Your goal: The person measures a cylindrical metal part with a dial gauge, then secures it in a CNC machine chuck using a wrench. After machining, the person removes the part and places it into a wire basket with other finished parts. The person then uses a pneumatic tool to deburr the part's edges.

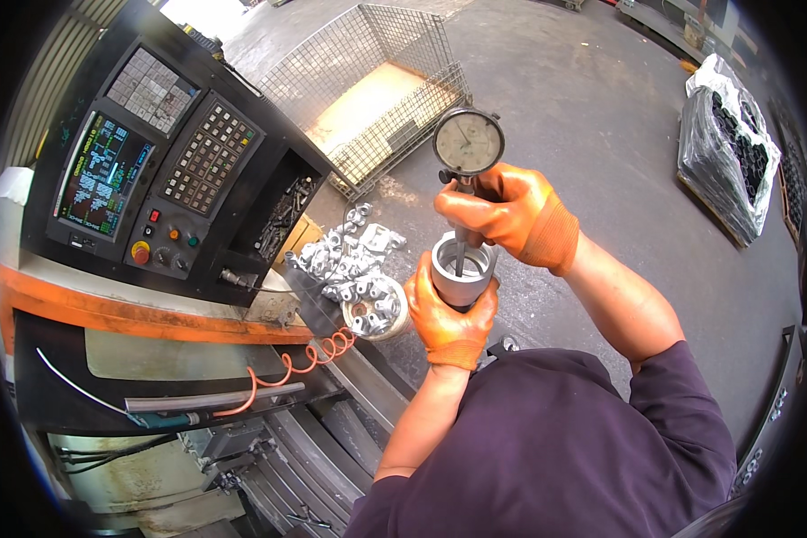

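Both my hands wear orange rubber gloves. My left hand is wrapped round a grey metal cylinder with an open, hollow top, holding it in front of my chest. Above it, my right hand grips the stem of a dial bore gauge, whose round face is turned up toward me. The gauge's thin rod reaches down into the cylinder's opening. How deep its tip sits inside is hidden by the cylinder wall.
Left stands a machine control panel with screen and buttons. Beside it are a pile of silvery metal parts and a round tub of more parts. A coiled orange air hose hangs below. Beyond are a wire cage and a wrapped pallet load.
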Tool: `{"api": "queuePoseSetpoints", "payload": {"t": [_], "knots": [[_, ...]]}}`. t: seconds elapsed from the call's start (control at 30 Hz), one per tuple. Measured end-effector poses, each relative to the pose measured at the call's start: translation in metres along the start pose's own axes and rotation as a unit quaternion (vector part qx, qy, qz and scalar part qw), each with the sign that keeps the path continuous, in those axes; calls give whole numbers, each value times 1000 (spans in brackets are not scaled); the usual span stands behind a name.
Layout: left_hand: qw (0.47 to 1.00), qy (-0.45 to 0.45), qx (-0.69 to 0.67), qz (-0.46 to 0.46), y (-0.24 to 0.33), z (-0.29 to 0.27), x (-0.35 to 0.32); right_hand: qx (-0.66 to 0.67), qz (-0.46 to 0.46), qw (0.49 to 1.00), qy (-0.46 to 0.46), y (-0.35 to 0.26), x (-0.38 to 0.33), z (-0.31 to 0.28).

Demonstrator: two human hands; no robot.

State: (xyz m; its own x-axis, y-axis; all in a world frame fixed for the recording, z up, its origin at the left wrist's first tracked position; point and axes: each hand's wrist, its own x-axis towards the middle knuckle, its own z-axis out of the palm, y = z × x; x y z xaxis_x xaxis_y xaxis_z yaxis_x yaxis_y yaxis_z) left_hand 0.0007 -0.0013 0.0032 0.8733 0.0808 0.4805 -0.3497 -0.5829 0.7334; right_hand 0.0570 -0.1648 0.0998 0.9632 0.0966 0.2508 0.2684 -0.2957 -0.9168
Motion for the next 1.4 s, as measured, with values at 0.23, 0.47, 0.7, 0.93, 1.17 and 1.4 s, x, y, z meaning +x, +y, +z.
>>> {"api": "queuePoseSetpoints", "payload": {"t": [0.23, 0.47, 0.7, 0.93, 1.17, 1.4], "knots": [[1000, -2, -7, -2, 4, -1, 1, 56, 49, 997, 22, -9, 1, -1], [1000, -4, -3, -1, 2, -1, 1, 87, 87, 992, 18, -16, -1, -1], [1000, 10, -12, -3, 3, 1, 0, 68, 98, 993, 18, -12, 0, -1], [1000, 8, -18, -8, 4, 1, 0, 87, 85, 992, 27, -9, 1, 1], [1000, 9, -19, -7, 7, 0, 1, -23, -48, 999, 1, 4, -1, -3], [1000, 15, -10, -3, 4, 1, 0, 26, 26, 999, -3, -3, 0, -2]]}}
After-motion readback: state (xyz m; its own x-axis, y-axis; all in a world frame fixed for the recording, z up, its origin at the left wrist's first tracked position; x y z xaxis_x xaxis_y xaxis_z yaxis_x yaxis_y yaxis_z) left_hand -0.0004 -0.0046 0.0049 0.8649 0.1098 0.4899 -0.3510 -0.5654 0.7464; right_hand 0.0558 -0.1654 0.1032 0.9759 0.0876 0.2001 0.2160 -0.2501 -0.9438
